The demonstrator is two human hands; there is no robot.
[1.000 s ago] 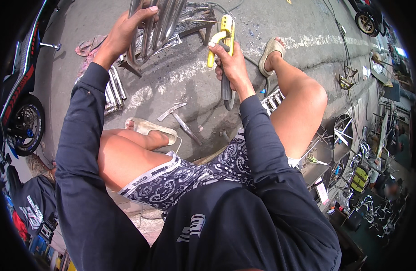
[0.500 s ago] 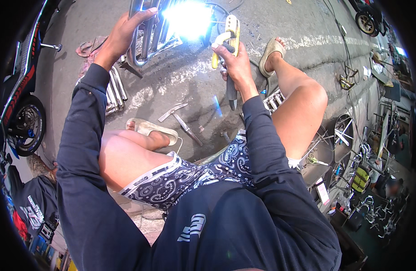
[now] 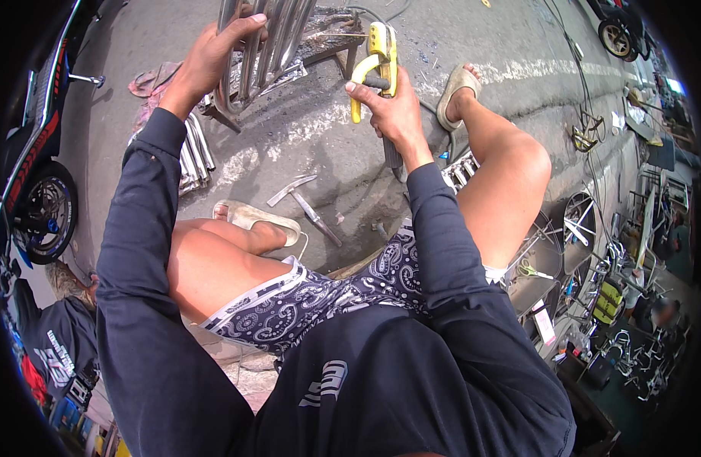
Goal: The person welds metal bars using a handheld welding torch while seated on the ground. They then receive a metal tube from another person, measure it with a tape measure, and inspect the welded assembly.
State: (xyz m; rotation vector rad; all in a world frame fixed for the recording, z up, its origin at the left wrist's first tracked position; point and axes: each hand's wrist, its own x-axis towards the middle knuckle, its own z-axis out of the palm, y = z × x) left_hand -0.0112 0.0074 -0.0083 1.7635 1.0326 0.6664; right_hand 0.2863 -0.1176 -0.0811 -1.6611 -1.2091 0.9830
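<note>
My left hand (image 3: 205, 61) is wrapped round the outer tube of a metal tube frame (image 3: 280, 42) with several parallel bars, held up at the top of the view. My right hand (image 3: 400, 114) grips the dark handle of a yellow electrode holder (image 3: 377, 44), with the thumb near its yellow lever. A thin welding rod (image 3: 341, 34) sticks out leftward from the holder's jaws, its tip close to the bars. No arc glows now. Behind and below the frame stands a low metal stand (image 3: 331, 50).
A chipping hammer (image 3: 312, 213) lies on the ground between my feet. Left of it are a bundle of shiny tubes (image 3: 194, 156) and a pink rag (image 3: 151, 80). A motorcycle wheel (image 3: 49, 213) and another person (image 3: 57, 335) are at left. Trays of tools (image 3: 529, 286) sit at right.
The bright welding arc has gone out. My right hand has tilted the electrode holder and drawn it slightly back, so rod and frame show clearly. My left hand stays on the frame.
</note>
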